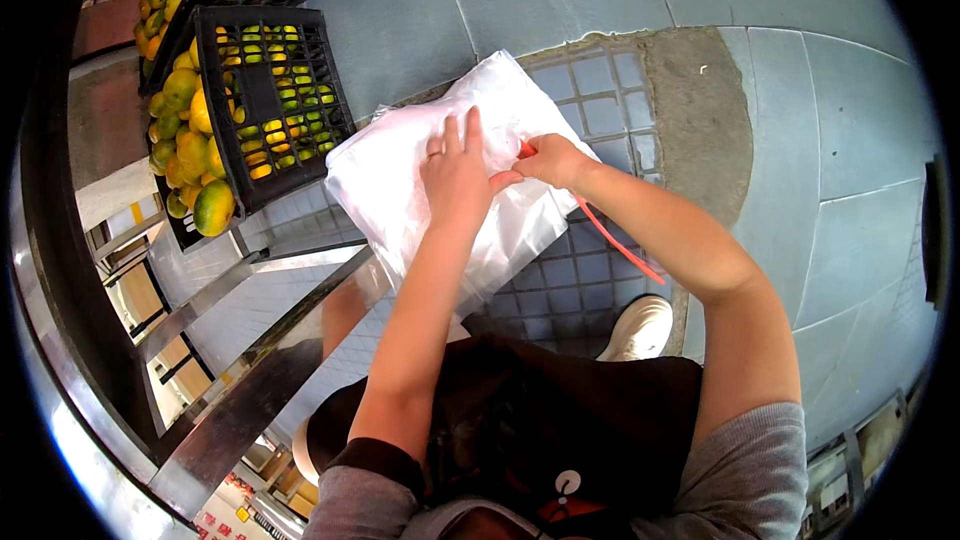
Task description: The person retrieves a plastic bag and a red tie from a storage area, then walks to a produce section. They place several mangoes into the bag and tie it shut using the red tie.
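A bulky white, partly see-through plastic bag [405,135] sits low in front of me, over the tiled floor. My left hand [457,172] presses flat on top of it with the fingers spread, holding nothing. At the bag's right side, my right hand [551,161] pinches a red plastic strip [611,240]. One end shows by the fingertips and the long tail hangs down past my wrist toward my shoe. The bag's contents are hidden; a faint pink tint shows through the plastic. My two thumbs nearly meet over the bag.
Black plastic crates [289,109] of green-yellow citrus fruit [191,135] stand at the left. A metal-framed stand [247,382] runs along the lower left. Grey floor slabs [772,97] and a rough cement patch [697,120] lie to the right. My white shoe [641,326] is below the bag.
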Demonstrator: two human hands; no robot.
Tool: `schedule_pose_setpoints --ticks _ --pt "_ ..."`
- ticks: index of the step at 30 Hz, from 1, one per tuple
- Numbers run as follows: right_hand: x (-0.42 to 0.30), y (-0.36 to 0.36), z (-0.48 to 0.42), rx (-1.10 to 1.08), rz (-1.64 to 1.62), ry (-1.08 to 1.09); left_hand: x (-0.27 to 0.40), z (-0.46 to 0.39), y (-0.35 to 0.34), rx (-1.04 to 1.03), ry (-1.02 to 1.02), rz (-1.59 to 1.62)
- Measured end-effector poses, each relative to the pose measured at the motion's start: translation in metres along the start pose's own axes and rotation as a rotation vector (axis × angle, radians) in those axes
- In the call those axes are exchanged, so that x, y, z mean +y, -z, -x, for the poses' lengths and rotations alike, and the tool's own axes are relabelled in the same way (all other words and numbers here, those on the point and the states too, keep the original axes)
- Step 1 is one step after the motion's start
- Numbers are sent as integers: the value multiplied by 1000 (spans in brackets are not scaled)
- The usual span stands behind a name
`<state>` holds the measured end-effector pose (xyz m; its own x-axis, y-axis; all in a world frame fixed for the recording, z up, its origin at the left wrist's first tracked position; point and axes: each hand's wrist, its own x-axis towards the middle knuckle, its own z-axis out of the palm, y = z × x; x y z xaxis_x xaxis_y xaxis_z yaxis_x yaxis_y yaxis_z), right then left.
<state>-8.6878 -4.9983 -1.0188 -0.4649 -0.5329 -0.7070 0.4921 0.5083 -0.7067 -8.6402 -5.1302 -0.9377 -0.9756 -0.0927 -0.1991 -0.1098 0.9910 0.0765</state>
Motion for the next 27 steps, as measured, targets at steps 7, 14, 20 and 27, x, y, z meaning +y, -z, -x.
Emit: schedule_pose_setpoints --ticks 7,14,20,27 --pt "-2 -1 0 -45 -28 -120 -21 -4 -5 -210 -220 171" --pt "5 7 -4 -126 -238 -177 -34 39 25 -103 -466 134" --pt "3 11 2 -201 -426 -218 -41 68 32 -391 -153 -224" --pt "0 10 10 -125 -422 -206 -25 88 72 -357 -237 -273"
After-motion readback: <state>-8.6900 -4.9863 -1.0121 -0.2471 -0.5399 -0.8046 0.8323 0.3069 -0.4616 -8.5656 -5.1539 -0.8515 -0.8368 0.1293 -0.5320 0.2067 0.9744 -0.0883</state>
